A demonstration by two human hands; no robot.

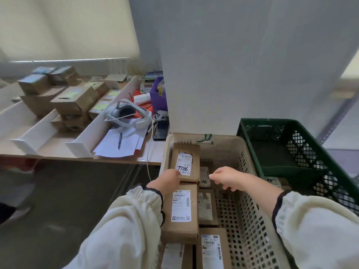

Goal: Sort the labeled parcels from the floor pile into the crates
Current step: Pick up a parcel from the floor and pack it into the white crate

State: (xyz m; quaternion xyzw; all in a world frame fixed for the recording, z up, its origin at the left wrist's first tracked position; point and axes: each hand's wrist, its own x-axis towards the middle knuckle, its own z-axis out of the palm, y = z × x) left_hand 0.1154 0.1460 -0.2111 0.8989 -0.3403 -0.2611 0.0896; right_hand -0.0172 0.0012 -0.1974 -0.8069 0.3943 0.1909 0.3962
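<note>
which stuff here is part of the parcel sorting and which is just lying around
Job: parcel marked 7786 held by the left hand; right hand over the beige crate; other labeled parcels in it; green crate.

Lying about: headset, pen, papers, purple box, phone.

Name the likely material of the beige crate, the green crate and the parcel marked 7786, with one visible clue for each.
Beige crate: probably moulded plastic, matt; even rows of punched holes in its wall.
Green crate: likely plastic too, slightly glossy; regular lattice sides and a thick rim.
Parcel: looks like brown cardboard, dull finish; creased edges, with a white paper label stuck on top.
</note>
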